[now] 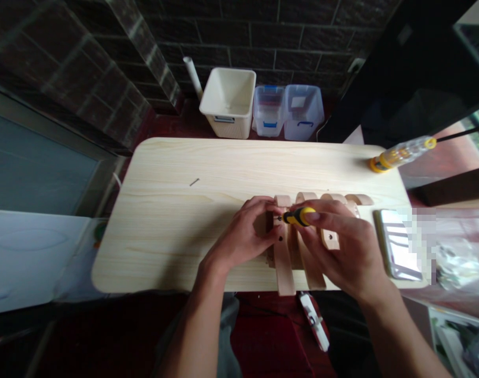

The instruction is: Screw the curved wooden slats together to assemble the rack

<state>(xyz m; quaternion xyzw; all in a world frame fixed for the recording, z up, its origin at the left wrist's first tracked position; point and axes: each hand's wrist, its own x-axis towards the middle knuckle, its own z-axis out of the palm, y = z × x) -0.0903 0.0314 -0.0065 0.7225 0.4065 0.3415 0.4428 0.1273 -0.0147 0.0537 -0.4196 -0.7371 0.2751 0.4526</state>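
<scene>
My right hand (pixel 352 247) is closed around a yellow-and-black screwdriver (pixel 300 216), which lies nearly level and points left. Its tip meets a dark spot on a pale wooden slat (pixel 284 270); whether that is a screw or a hole is too small to tell. On the slat's left side, the thumb and fingers of my left hand (pixel 239 233) grip it around the tip. Several similar curved slats stand side by side to the right, joined to a wooden piece mostly hidden under my hands. Another dark hole shows on a wooden part (pixel 330 239) beneath my right hand.
A thin dark rod-like piece (pixel 194 182) lies on the light wooden table (pixel 156 220). At the right are a phone (pixel 401 244) and a clear-and-yellow bottle-shaped container (pixel 401 155). A cream bin (pixel 227 115) and two clear plastic boxes (pixel 269 113) stand behind the table.
</scene>
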